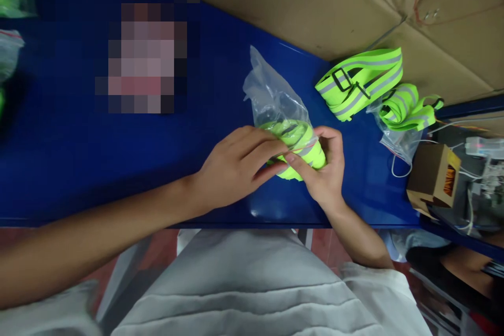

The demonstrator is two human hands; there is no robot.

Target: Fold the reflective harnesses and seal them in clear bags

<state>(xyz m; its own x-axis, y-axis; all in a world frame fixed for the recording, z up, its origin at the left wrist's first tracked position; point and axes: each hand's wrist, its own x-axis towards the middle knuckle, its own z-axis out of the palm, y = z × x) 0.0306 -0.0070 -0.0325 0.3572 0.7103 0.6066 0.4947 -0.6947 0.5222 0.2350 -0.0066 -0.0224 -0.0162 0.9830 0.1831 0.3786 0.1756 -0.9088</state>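
A rolled neon-yellow reflective belt (313,156) with grey stripes sits partly inside a clear zip bag (277,94), its red-lined mouth lying across the roll. My left hand (244,165) reaches over the roll from the left, fingers bent onto the bag's edge. Around the right side of the roll curls my right hand (328,165), its thumb pressed near the bag's mouth. The thumb and fingertips of both hands nearly meet there. The far end of the bag stands up loose and wrinkled over the blue table (212,89).
To the right lie a folded reflective belt (360,81) with black buckles and a coiled belt (407,107) on a clear bag. A small cardboard box (433,176) stands near cables. Bagged belts (10,52) edge the far left. Cardboard (275,0) borders the back. A person's arm (468,270) shows lower right.
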